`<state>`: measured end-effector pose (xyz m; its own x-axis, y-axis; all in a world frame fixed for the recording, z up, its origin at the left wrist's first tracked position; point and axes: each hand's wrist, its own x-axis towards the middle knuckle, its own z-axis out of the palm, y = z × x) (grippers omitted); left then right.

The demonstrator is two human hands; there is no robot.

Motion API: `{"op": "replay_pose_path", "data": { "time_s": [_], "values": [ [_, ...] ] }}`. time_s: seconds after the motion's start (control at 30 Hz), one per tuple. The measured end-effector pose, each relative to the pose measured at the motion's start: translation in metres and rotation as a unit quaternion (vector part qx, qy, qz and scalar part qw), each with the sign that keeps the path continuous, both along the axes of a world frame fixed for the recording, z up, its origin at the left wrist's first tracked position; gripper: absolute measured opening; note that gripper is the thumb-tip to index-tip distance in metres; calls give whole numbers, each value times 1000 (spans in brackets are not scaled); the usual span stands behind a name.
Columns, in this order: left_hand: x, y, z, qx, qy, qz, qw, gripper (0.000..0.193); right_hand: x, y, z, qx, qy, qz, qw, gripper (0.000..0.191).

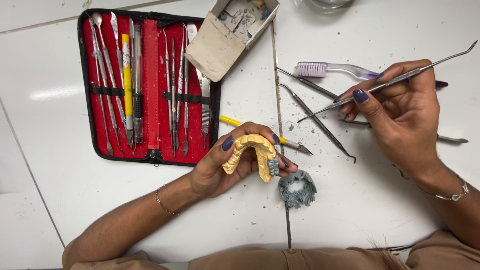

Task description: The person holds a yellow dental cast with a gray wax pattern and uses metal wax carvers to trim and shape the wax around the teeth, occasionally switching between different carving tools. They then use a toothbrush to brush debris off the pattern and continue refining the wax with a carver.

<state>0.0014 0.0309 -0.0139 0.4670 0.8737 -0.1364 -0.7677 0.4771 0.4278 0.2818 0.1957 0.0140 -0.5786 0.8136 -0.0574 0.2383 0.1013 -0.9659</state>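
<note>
Left hand (pixel 220 167) grip closed around yellow horseshoe-shaped plaster dental cast (pixel 252 152), arch up, open ends down toward grey wax arch (pixel 298 189) on counter (pixel 350 210). Right hand (pixel 400 117) pinches slim double-ended steel carving instrument (pixel 385 85); long axis diagonal, lower tip pointing left-down toward cast.

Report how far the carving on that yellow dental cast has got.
Done: grey chips litter the table and a grey arch piece lies there. In hand: left hand grips the yellow cast; right hand holds a metal carver. Left: grey material clings to one end.
</note>
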Motion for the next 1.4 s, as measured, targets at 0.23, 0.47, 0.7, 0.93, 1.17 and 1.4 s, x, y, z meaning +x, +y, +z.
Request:
{"op": "replay_pose_path", "data": {
  "time_s": [0.23,0.47,0.7,0.93,1.17,1.4],
  "values": [
    [0,0,-2,-8,-15,-5,1000,74,6,3,-4,-2,-1,24,1000,25],
    [1,-2,-6,-12,-15,0,1000,73,7,4,-4,-26,-51,24,998,26],
    [3,-4,-7,-23,-27,5,999,71,7,9,0,-64,-33,19,997,20],
    [2,-1,-5,-16,-7,10,1000,71,13,29,5,-17,92,-108,990,10],
    [4,6,-4,2,0,9,1000,71,18,73,3,143,-12,-111,983,8],
    [3,4,-5,-1,-9,1,1000,71,20,91,-4,164,-33,-90,982,8]
  ]
}}
